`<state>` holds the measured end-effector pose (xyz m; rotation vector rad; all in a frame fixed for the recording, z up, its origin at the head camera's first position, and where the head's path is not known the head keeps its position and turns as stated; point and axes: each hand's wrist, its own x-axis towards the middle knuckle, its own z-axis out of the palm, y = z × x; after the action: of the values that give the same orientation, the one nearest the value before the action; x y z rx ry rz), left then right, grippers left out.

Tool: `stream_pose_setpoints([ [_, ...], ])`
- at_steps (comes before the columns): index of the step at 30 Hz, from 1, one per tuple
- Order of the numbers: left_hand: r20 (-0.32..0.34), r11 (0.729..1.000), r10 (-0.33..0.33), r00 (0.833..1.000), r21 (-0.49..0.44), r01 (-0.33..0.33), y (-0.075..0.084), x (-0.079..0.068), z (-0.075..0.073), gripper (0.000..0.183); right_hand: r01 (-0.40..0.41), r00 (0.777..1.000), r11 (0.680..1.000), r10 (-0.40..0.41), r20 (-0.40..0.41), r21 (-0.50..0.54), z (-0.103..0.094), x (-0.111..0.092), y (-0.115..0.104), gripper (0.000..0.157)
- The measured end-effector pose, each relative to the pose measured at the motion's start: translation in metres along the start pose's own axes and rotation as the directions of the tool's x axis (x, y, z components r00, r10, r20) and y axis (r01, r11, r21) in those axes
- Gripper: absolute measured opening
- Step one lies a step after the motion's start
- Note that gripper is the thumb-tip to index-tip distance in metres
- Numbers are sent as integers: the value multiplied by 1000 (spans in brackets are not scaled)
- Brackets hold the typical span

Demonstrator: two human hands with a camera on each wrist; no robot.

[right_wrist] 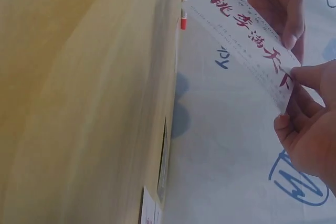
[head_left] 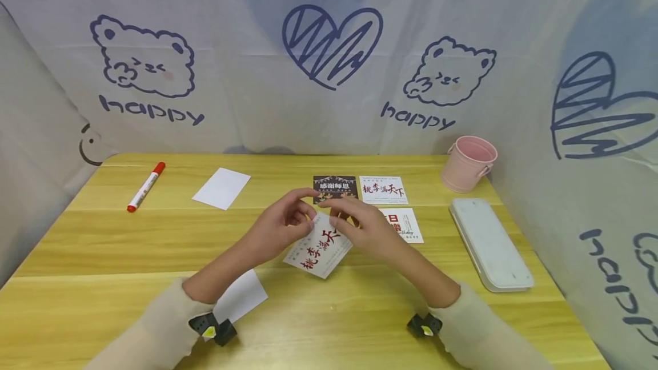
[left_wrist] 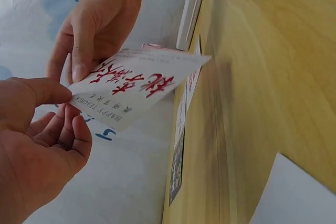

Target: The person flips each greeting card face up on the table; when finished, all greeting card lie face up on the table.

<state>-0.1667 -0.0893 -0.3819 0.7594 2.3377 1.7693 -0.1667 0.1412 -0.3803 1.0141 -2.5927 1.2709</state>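
A white greeting card (head_left: 321, 250) with red brush lettering is held tilted above the table. My left hand (head_left: 283, 224) pinches its far edge between thumb and fingers. On the other side, my right hand (head_left: 367, 227) pinches the same card near its far right corner. In the left wrist view the thumb of the right hand (left_wrist: 100, 24) lies on the printed face of the card (left_wrist: 131, 80). Behind the hands lie a dark card (head_left: 334, 186), a white card with red lettering (head_left: 382, 189) and another printed card (head_left: 408, 226), partly covered by the right hand.
A blank white card (head_left: 222, 188) lies at the back left, beside a red and white marker (head_left: 146, 187). Another blank white card (head_left: 244, 296) is partly under the left forearm. At the right stand a pink bucket (head_left: 469, 164) and a white case (head_left: 490, 244).
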Motion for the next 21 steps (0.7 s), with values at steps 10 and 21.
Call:
stream_pose_setpoints([
  [10,30,995,-98,995,-32,99,-3,1,-23,36,-175,963,962,211,-168,208,-11,2,7,29],
  [21,23,986,-143,989,-85,145,-5,3,-25,29,-190,925,927,279,-257,324,-11,4,16,34],
])
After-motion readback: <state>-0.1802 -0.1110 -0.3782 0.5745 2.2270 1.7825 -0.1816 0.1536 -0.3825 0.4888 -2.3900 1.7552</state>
